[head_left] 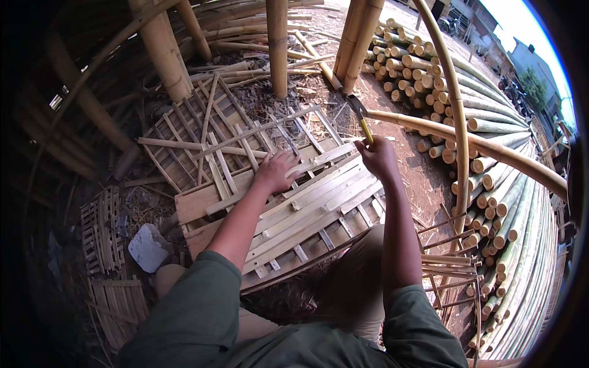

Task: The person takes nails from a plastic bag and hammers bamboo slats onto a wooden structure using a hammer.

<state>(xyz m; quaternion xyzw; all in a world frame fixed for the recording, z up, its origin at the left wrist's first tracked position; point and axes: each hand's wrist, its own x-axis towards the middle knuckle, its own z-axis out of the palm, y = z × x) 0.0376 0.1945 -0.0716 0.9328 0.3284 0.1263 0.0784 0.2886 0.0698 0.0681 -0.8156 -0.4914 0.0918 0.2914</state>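
Hammer (366,129) and right hand (377,156) are together near the far right end of the work: the fist wraps firmly around the yellow handle, and the dark head points away from the body, apart from the wood. The left hand (277,173) lies over the near-left end of a pale slat (331,155), its fingers slightly spread (whether they pinch the wood or merely rest on it, I cannot tell). That slat lies on the far side of a row of long, flat strips (294,221), set side by side over short crosspieces (300,252) in front of the person. A brown board (195,207) shows at the left, just beside them. Beyond the left hand, a slatted panel (228,112) sits among scraps. A rough, pale block (149,248) stands farther left, and stacked bamboo poles (503,199) fill much of the right side.
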